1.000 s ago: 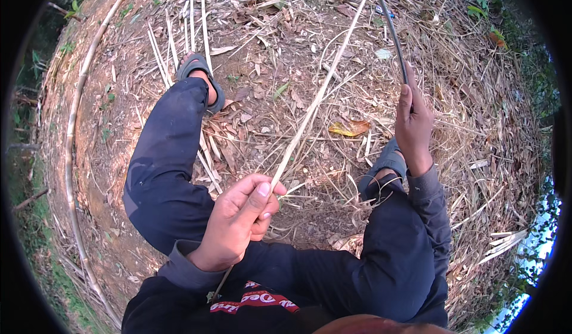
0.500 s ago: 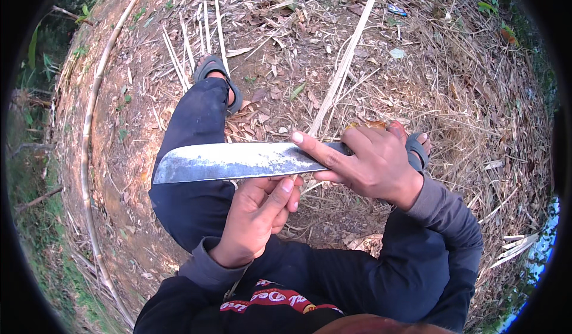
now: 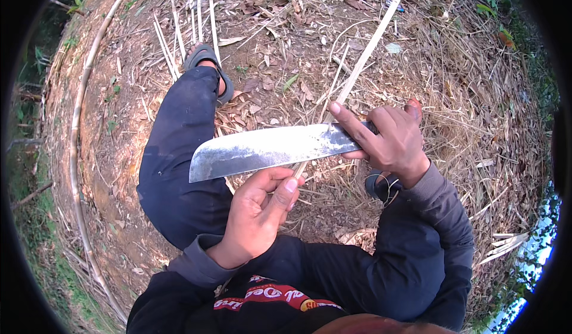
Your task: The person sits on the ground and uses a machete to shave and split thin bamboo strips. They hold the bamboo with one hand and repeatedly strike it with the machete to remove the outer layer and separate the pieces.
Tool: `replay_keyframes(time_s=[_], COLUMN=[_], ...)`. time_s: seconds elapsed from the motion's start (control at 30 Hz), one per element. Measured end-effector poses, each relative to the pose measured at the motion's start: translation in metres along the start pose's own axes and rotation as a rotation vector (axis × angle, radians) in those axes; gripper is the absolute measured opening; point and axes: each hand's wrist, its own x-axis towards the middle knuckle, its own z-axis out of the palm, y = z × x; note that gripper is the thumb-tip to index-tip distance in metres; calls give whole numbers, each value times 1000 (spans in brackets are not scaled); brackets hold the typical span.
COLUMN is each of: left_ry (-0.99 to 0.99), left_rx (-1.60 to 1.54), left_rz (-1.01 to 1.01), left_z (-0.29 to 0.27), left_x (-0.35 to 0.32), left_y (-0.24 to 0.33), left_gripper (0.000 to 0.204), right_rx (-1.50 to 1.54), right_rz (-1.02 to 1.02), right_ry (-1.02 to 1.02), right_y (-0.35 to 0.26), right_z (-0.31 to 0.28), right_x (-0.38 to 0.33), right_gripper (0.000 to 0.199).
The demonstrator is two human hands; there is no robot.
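Observation:
My right hand [image 3: 393, 140] grips a machete [image 3: 262, 152], its index finger stretched along the base of the broad blade. The handle is hidden inside the fist. The blade points left across my lap, with its tip near my left knee. Just below the blade, my left hand [image 3: 253, 212] pinches the near end of a long pale bamboo strip [image 3: 375, 42] between thumb and fingers. From there the strip passes beneath the blade and runs away to the far right. Whether blade and strip touch cannot be made out.
Several thin split strips [image 3: 213, 21] lie beyond my left sandal [image 3: 208, 63]. A long pole [image 3: 77, 113] stretches along the ground at the left. More pale pieces [image 3: 505, 246] lie at the right. Dry leaves and shavings cover the soil.
The machete and my right hand have shifted right and slightly away, and the blade now slants more. A thin loop shows by my right wrist. My left hand keeps its pinch, slightly farther out.

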Motion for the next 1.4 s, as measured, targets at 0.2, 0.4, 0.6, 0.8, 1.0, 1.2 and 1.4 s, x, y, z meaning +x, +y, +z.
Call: replay_keyframes(time_s=[0.2, 0.4, 0.6, 0.8, 1.0, 1.2, 1.4], left_ry=[0, -49, 2, -55, -63, -36, -79], left_rx=[34, -48, -115, -115, -89, -36, -27], left_rz=[10, -96, -137, -160, -98, -112, -157], left_z=[-1, -8, -10, 3, -4, -5, -9], left_x=[1, -4, 0, 4, -4, -5, -4], left_y=[2, -9, -5, 5, 0, 2, -5], left_gripper=[20, 19, 18, 20, 29, 34, 35], right_rx=[-99, 196, 456, 486, 235, -7, 62], right_rz=[96, 1205, 926, 310, -52, -26, 106], right_ry=[-4, 200, 162, 303, 158, 53, 70], right_y=[13, 89, 37, -5, -29, -22, 13], right_z=[2, 61, 23, 8, -9, -4, 20], right_x=[-14, -105, -55, -1, 21, 17, -4], right_gripper=[65, 52, 50, 67, 56, 54, 57])
